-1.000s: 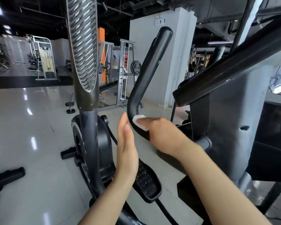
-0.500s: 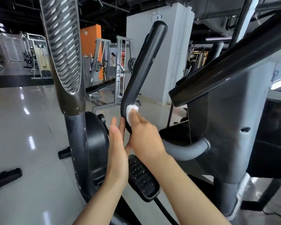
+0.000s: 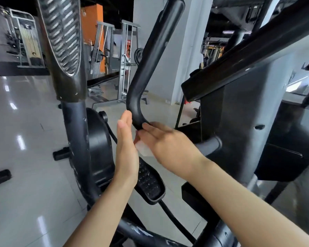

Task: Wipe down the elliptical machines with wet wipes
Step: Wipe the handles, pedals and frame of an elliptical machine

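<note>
Centre of frame: curved black padded elliptical handlebar (image 3: 146, 68) rises from a bend toward the top edge. Right hand (image 3: 168, 145) sits under that bend, fingertips touching the bar, its grip pinching a crumpled white wet wipe (image 3: 144, 148) which shows just below the fingers, between both hands. Left hand (image 3: 127, 148) stands edge-on, fingers straight, grip open and holding nothing, fingertips touching the bar's left side. Black studded foot pedal (image 3: 149, 180) lies below the hands. Glossy pale tiled floor (image 3: 21, 139) at left.

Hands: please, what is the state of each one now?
Left hand: open, fingers straight beside the handlebar.
Right hand: holding the wet wipe at the handlebar.
</note>
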